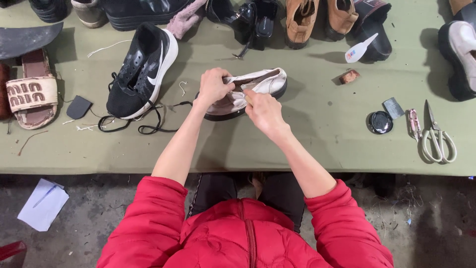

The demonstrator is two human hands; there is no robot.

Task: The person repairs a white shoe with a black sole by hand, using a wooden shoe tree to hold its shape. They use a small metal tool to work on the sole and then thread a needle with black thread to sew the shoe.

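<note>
Red sleeves (pixel 148 218) nearest; left hand (pixel 213 87) clamps white shoe (pixel 263 82) collar, right hand (pixel 263 111) pinches, seemingly, a cloth inside; wiping step, next needs steady pressure

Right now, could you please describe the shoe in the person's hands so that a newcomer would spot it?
On the olive-green table, look mid-table, right of the black sneaker. The cream shoe with a dark sole lies there, gripped by the left hand and right hand: the only shoe held.
</note>
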